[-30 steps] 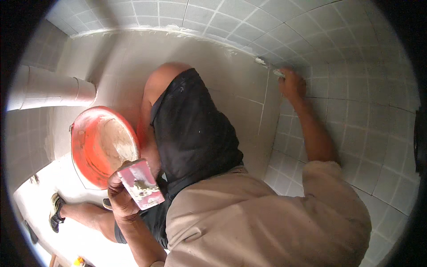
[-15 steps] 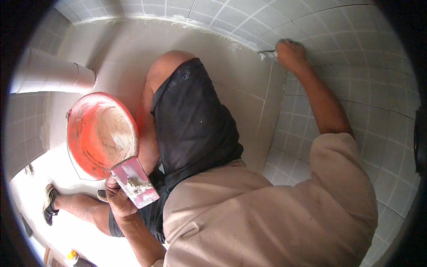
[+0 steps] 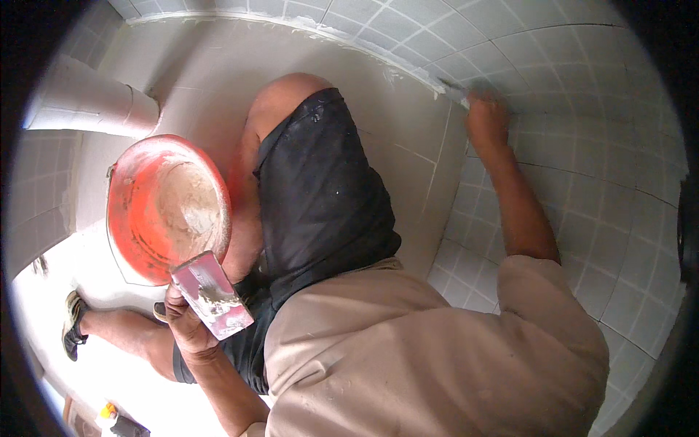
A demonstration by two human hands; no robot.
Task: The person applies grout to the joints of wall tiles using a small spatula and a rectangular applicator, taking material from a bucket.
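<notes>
My left hand (image 3: 188,325) grips a pink rectangular board (image 3: 196,280) from beneath, with a smear of pale, wet paste (image 3: 216,300) on its face. Just beyond that board stands a red bucket (image 3: 135,218) with a pale mix (image 3: 191,200) inside. At the upper right, my right hand (image 3: 488,120) is closed round a small putty knife (image 3: 456,92), its handle hidden by the fingers. The blade meets the seam where the grey-tiled wall (image 3: 553,80) joins the plain beige surface (image 3: 393,109). White paste (image 3: 320,29) lines this seam.
A thick white pipe (image 3: 95,102) comes in at the left, above the bucket. My bent knee (image 3: 291,91) in black shorts (image 3: 320,182) lies between both hands. A dark item with a yellow top (image 3: 109,410) stands at the lower left, beyond my shoe (image 3: 73,324).
My right hand and the putty knife have moved a little right and down along the seam. The left hand with its board has shifted slightly left and up.
</notes>
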